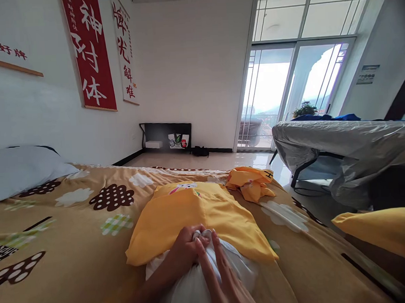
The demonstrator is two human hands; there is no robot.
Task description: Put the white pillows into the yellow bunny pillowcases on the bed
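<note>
A white, puffy cushion insert (182, 290) lies at the near edge of the view, between my forearms. My left hand (185, 248) is closed round a bunched part of its fabric, and white folds poke up above the fingers. My right hand (224, 277) has its fingers stretched forward over the white fabric, touching it beside the left hand. Just beyond lies a flat yellow cushion cover (175, 211) with a printed figure at its far end. Its near edge meets the white insert; whether the insert reaches inside is hidden by my hands.
A patterned brown bedspread (74, 235) lies beneath. Another crumpled yellow cloth (250, 183) sits at the far right of the bed, and a yellow cushion-like piece (383, 232) is at the right. A plastic-covered table (323, 131) stands beyond; a white pillow (23, 172) rests left.
</note>
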